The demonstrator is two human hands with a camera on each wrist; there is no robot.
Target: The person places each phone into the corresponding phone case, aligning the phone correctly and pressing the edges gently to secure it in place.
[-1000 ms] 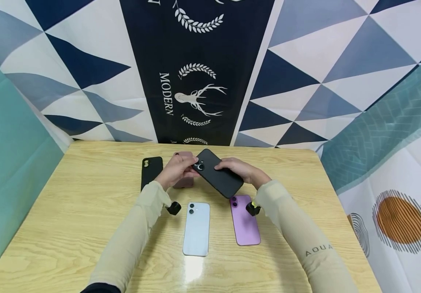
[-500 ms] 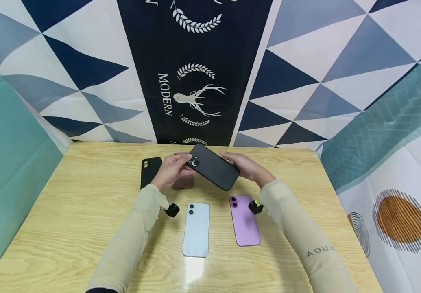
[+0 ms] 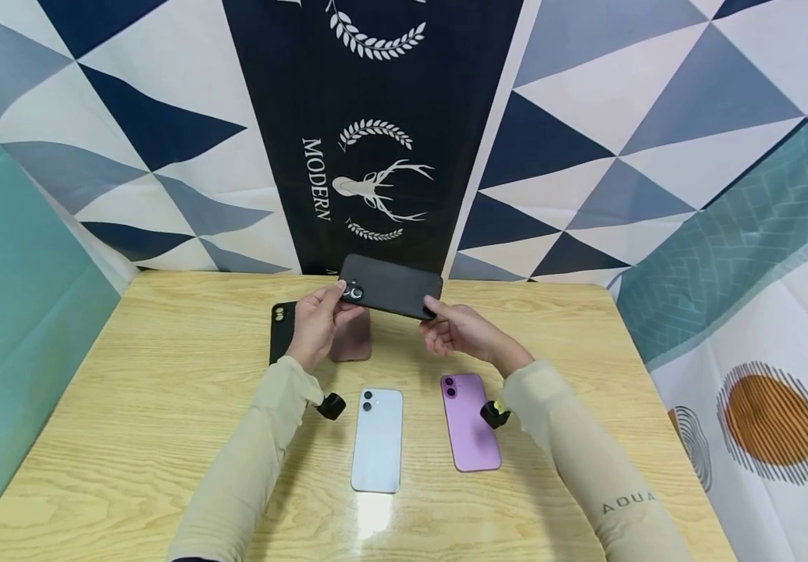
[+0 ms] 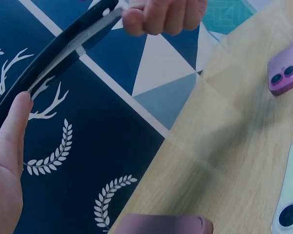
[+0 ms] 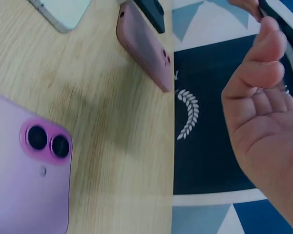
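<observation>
Both hands hold a phone in a black case (image 3: 393, 286) raised above the table's far edge, long side level, its lens end at the left. My left hand (image 3: 315, 324) grips that lens end, thumb on the back. At the opposite lower corner, my right hand (image 3: 470, 332) pinches it between thumb and curled fingers. The left wrist view shows the phone (image 4: 49, 63) nearly edge-on, with a glossy strip along its dark rim. Below the hands lie a pink phone case (image 3: 352, 343), partly covered by the left hand, and a black phone case (image 3: 280, 336) left of it.
A white phone (image 3: 377, 441) lies on the wooden table (image 3: 129, 406) nearer the body. To its right lies a purple phone (image 3: 471, 425), partly under the right wrist's camera. Patterned cloth (image 3: 551, 156) hangs behind the table's far edge.
The phone has risen away from the body and swung from a slant to nearly level. My right hand loosened from its side and now pinches the lower right corner. The left hand keeps its hold.
</observation>
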